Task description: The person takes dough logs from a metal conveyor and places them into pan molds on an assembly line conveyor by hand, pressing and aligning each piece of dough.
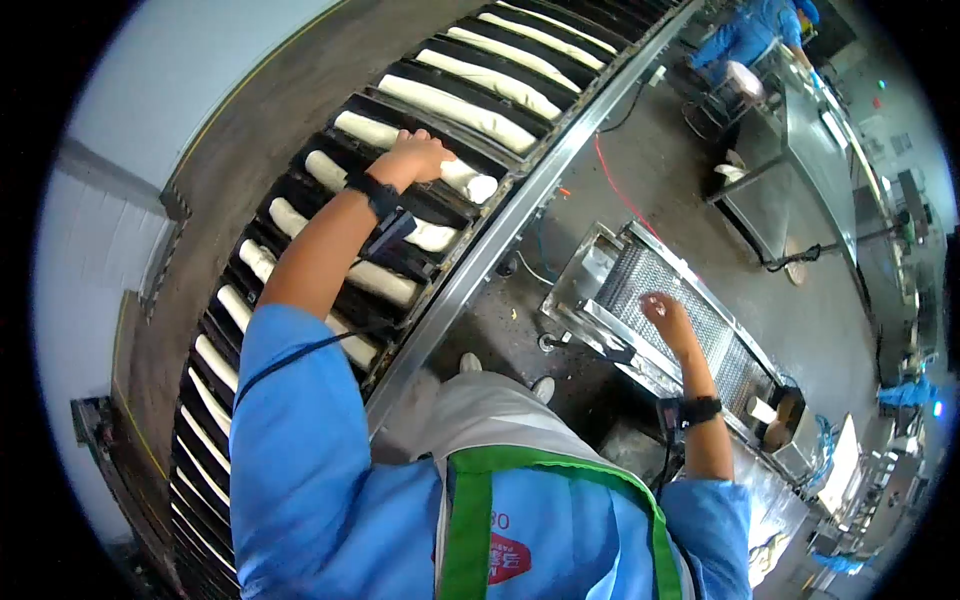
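Note:
My left hand [418, 160] rests on a long white dough roll [465, 180] lying in a black tray slot, its fingers bent over the roll. More dough rolls [460, 110] lie one per slot in the row of black trays [510, 168]. Over a metal mesh conveyor [640, 275] hangs my right hand [662, 308], its fingers curled; whether anything is inside them is too small to make out. Black bands are on both wrists.
A metal rail [440, 310] edges the trays. The mesh conveyor's frame stands to the right, with a box [790, 432] at its lower end. Beyond are a steel table [775, 190] and a person in blue [745, 40]. A red cable [615, 185] crosses the floor.

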`<state>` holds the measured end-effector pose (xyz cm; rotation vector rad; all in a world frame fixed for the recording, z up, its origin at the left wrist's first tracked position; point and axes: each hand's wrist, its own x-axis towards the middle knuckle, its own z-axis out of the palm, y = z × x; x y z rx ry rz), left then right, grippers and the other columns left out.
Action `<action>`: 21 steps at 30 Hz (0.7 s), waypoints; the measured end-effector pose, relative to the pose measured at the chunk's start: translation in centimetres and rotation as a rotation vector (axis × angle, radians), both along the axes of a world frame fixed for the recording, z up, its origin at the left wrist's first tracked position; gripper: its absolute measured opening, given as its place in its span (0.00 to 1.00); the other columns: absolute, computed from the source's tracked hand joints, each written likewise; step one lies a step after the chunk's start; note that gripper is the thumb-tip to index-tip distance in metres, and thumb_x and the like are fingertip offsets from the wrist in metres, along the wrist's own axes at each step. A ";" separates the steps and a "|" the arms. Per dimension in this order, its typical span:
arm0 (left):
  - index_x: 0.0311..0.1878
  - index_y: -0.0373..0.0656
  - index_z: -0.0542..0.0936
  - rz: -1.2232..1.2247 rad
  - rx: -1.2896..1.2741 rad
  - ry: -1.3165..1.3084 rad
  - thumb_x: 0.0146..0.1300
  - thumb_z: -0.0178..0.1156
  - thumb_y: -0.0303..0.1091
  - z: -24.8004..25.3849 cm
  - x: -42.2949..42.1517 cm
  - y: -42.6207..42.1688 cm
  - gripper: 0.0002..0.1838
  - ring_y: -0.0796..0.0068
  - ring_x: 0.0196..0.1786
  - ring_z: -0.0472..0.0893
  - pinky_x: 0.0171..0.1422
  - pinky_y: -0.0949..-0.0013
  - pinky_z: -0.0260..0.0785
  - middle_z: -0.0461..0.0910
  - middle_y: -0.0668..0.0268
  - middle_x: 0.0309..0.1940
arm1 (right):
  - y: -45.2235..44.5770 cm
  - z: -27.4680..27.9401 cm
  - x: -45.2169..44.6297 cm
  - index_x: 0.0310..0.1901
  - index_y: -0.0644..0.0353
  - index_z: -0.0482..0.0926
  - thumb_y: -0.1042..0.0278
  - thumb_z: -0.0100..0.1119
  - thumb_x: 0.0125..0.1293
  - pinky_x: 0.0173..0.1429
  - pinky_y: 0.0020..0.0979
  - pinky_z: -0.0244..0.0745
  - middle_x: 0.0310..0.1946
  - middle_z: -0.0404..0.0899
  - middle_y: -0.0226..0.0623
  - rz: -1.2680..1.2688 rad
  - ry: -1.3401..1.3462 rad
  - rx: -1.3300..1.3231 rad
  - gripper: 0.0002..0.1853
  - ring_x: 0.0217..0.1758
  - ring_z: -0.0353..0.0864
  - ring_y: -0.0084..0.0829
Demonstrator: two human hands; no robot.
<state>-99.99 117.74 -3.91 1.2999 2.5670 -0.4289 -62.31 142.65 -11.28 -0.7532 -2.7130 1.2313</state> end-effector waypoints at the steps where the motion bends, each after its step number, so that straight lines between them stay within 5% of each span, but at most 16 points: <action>1: 0.51 0.58 0.68 -0.047 0.006 -0.010 0.55 0.45 0.37 -0.4 -0.8 0.6 0.18 0.61 0.54 0.61 0.56 0.53 0.48 0.67 0.65 0.49 | 0.1 -0.3 1.7 0.36 0.62 0.75 0.67 0.54 0.51 0.43 0.29 0.65 0.32 0.74 0.43 -0.050 -0.011 -0.020 0.11 0.38 0.73 0.32; 5: 0.48 0.55 0.71 -0.001 -0.063 -0.002 0.39 0.49 0.68 -3.3 -3.6 1.8 0.35 0.60 0.57 0.58 0.56 0.55 0.45 0.67 0.61 0.50 | 0.9 -2.8 8.8 0.36 0.64 0.74 0.68 0.53 0.52 0.41 0.28 0.65 0.30 0.75 0.41 -0.282 -0.012 -0.155 0.11 0.35 0.73 0.29; 6: 0.46 0.51 0.72 0.008 -0.084 0.022 0.38 0.48 0.69 -3.1 -3.3 1.8 0.37 0.58 0.56 0.58 0.55 0.55 0.46 0.68 0.60 0.49 | 0.6 -2.6 10.2 0.36 0.64 0.74 0.69 0.51 0.54 0.39 0.21 0.64 0.26 0.73 0.29 -0.337 -0.010 -0.244 0.09 0.34 0.69 0.18; 10: 0.49 0.46 0.70 0.106 -0.053 0.050 0.43 0.47 0.65 -3.3 -3.3 1.3 0.36 0.55 0.58 0.56 0.59 0.50 0.43 0.65 0.60 0.52 | 1.9 -7.3 17.3 0.35 0.67 0.73 0.67 0.51 0.55 0.32 0.22 0.64 0.27 0.72 0.29 -0.447 -0.071 -0.186 0.11 0.30 0.67 0.17; 12: 0.50 0.45 0.68 0.097 -0.124 0.116 0.46 0.49 0.60 -3.6 -2.8 2.0 0.33 0.54 0.59 0.55 0.60 0.48 0.41 0.63 0.60 0.54 | 3.4 -10.1 20.5 0.34 0.67 0.73 0.68 0.53 0.53 0.31 0.25 0.66 0.27 0.73 0.33 -0.193 0.029 0.080 0.11 0.28 0.70 0.23; 14: 0.51 0.42 0.67 0.170 -0.048 0.031 0.49 0.51 0.53 -2.8 -0.5 2.6 0.30 0.55 0.58 0.57 0.60 0.52 0.45 0.62 0.58 0.53 | 3.1 -9.8 21.3 0.35 0.65 0.72 0.68 0.55 0.49 0.36 0.31 0.67 0.29 0.73 0.41 -0.547 -0.092 -0.058 0.12 0.32 0.72 0.35; 15: 0.50 0.41 0.66 0.045 0.144 -0.247 0.51 0.49 0.51 -4.5 -1.0 2.3 0.28 0.57 0.57 0.59 0.59 0.56 0.47 0.63 0.57 0.53 | 3.0 -8.6 21.4 0.36 0.63 0.71 0.68 0.57 0.46 0.42 0.35 0.66 0.33 0.72 0.47 -0.492 -0.173 0.235 0.15 0.39 0.70 0.44; 16: 0.50 0.39 0.66 -0.093 0.319 -0.531 0.54 0.48 0.48 -6.2 -1.5 2.1 0.26 0.58 0.56 0.60 0.59 0.60 0.49 0.63 0.55 0.52 | 3.7 -9.0 21.8 0.36 0.63 0.71 0.68 0.57 0.46 0.42 0.35 0.66 0.33 0.72 0.47 -0.531 -0.159 0.235 0.15 0.39 0.70 0.44; 18: 0.51 0.37 0.64 -0.162 0.465 -0.671 0.57 0.45 0.42 -6.1 1.3 2.8 0.22 0.59 0.54 0.61 0.58 0.65 0.52 0.65 0.54 0.49 | 5.4 -10.3 23.2 0.36 0.64 0.71 0.65 0.57 0.46 0.45 0.37 0.64 0.33 0.71 0.48 -0.497 -0.204 0.359 0.16 0.41 0.68 0.45; 21: 0.51 0.36 0.64 -0.007 0.410 -0.537 0.58 0.43 0.38 -1.5 7.8 4.4 0.21 0.58 0.52 0.64 0.56 0.65 0.54 0.64 0.53 0.49 | 7.2 -9.7 22.8 0.37 0.63 0.71 0.63 0.57 0.45 0.46 0.39 0.63 0.37 0.70 0.50 -0.437 -0.157 0.212 0.17 0.44 0.67 0.47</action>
